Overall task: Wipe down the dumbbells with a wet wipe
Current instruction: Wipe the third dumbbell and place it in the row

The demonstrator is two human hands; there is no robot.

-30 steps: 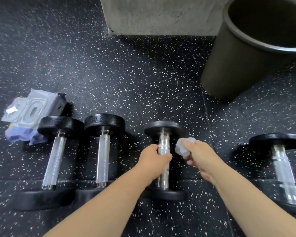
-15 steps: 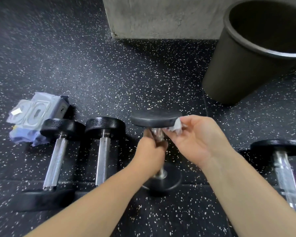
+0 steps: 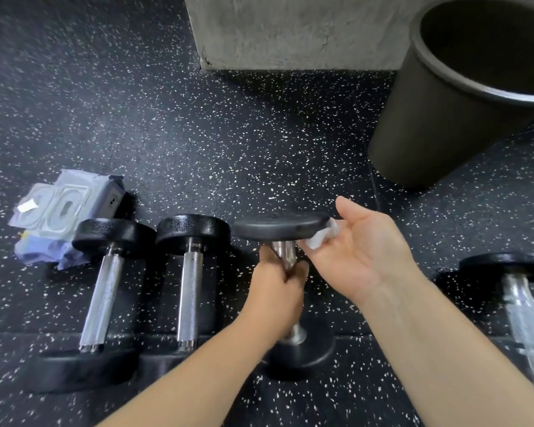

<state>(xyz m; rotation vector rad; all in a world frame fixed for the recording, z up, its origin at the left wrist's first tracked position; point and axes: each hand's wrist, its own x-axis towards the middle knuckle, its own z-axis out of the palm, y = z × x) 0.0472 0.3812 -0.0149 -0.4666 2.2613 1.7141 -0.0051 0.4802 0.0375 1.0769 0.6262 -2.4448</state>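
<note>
My left hand (image 3: 276, 291) grips the chrome handle of a black dumbbell (image 3: 278, 226), which stands tilted up on its lower head. My right hand (image 3: 359, 252), palm toward me, presses a crumpled white wet wipe (image 3: 322, 237) against the right rim of the raised upper head. Two more dumbbells (image 3: 105, 291) (image 3: 190, 291) lie on the floor to the left. Another dumbbell (image 3: 518, 306) lies at the right edge.
A pack of wet wipes (image 3: 62, 211) lies on the speckled rubber floor (image 3: 228, 143) at the far left. A large black bin (image 3: 450, 97) stands at the back right. A grey concrete block (image 3: 290, 29) sits at the back centre.
My left hand lifted the far end of the middle dumbbell off the floor until it stood tilted. My right hand brought the wipe up to the raised head's rim.
</note>
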